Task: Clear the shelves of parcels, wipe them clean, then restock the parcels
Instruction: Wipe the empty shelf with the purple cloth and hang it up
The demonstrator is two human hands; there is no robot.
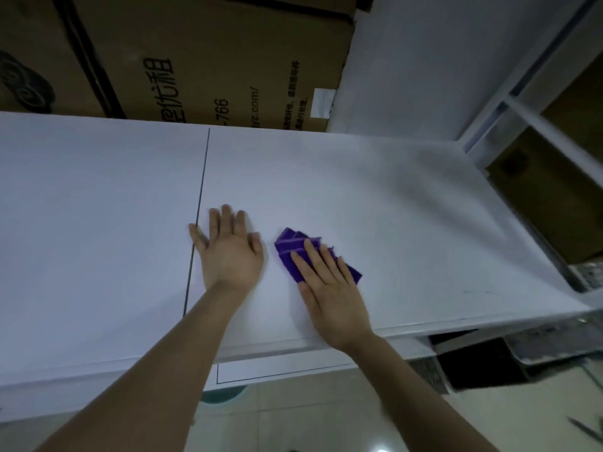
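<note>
A white shelf board [408,197] spans the view with no parcels on its surface. My left hand [228,252] lies flat on it, fingers straight and spread, beside a thin dark seam [199,203] between two panels. Just to its right, my right hand [329,288] presses flat on a folded purple cloth [290,246] that rests on the shelf. The cloth sticks out past my fingertips on both sides.
A large brown cardboard box [202,60] with printed text stands behind the shelf at the back. White shelf uprights [509,102] rise at the right, with more cardboard behind them. Pale floor tiles [326,415] show below the shelf's front edge.
</note>
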